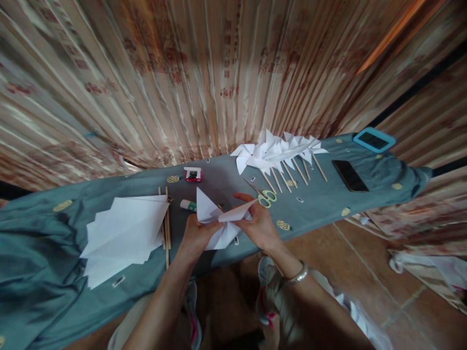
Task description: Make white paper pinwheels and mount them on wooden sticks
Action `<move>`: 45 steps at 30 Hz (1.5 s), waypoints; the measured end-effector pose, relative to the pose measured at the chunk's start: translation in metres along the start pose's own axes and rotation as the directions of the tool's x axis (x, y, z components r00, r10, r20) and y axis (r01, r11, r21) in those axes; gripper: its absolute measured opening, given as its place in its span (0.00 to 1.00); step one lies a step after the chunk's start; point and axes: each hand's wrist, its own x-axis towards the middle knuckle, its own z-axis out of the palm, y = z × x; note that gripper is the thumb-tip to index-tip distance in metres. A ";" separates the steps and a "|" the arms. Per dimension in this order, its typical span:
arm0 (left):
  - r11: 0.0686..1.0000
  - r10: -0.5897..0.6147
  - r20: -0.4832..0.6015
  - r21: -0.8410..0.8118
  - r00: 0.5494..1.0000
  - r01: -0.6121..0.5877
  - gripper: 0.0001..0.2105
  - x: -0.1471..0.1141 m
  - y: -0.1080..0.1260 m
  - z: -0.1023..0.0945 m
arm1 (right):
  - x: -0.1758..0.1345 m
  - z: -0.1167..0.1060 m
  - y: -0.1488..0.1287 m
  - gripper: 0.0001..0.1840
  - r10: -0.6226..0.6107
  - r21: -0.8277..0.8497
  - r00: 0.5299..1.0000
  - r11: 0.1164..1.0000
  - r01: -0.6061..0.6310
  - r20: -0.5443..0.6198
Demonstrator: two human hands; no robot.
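Note:
Both hands hold one folded white paper piece (219,221) above the near edge of a table covered in blue-green cloth (321,204). My left hand (195,236) grips its lower left part. My right hand (257,223) pinches a flap on its right side, forefinger stretched over the top. Green-handled scissors (263,194) lie just beyond my right hand. A glue stick (188,205) lies behind the paper, partly hidden by it.
A stack of white paper sheets (122,236) lies at left beside wooden sticks (167,228). Several finished white paper pinwheels on sticks (279,150) lie at the back right. A black phone (349,175), a blue-cased device (374,140) and a small red box (193,174) rest on the cloth. Curtains hang behind.

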 end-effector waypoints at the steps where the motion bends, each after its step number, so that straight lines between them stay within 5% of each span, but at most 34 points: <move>1: 1.000 -0.015 0.003 -0.016 1.000 0.015 0.15 0.000 0.000 0.001 | 0.000 0.000 -0.001 0.31 0.005 -0.013 1.000 1.000 -0.005 -0.006; 14: 1.000 0.026 0.042 0.009 0.999 -0.026 0.12 0.003 -0.012 0.009 | -0.002 -0.004 0.006 0.24 -0.037 -0.143 0.997 0.989 0.028 -0.065; 21: 0.995 0.069 0.190 -0.079 0.979 -0.055 0.16 -0.003 -0.002 0.004 | 0.009 -0.009 0.020 0.18 0.013 0.126 0.998 0.992 -0.006 -0.058; 24: 0.985 0.149 0.135 -0.111 0.980 -0.134 0.21 -0.001 0.004 -0.015 | 0.013 -0.014 0.022 0.20 0.075 0.279 0.995 0.959 -0.053 -0.069; 26: 0.973 0.228 -0.041 -0.012 0.973 -0.229 0.21 0.007 0.004 -0.036 | 0.015 -0.018 0.023 0.21 0.125 0.357 0.990 0.929 -0.095 -0.062; 28: 0.908 0.363 -0.217 0.300 0.906 -0.292 0.20 0.018 0.001 -0.061 | 0.017 -0.021 0.024 0.23 0.165 0.413 0.984 0.902 -0.124 -0.064; 30: 0.791 0.456 -0.247 0.553 0.855 -0.262 0.17 0.033 0.000 -0.083 | 0.019 -0.022 0.025 0.24 0.195 0.455 0.978 0.879 -0.141 -0.075; 35: 0.683 0.460 -0.211 0.704 0.863 -0.192 0.14 0.072 0.000 -0.109 | 0.021 -0.024 0.025 0.23 0.221 0.529 0.974 0.832 -0.166 -0.042; 45: 0.469 0.423 -0.092 0.873 0.902 -0.131 0.21 0.116 -0.001 -0.116 | 0.028 -0.026 0.028 0.24 0.251 0.539 0.967 0.820 -0.191 -0.039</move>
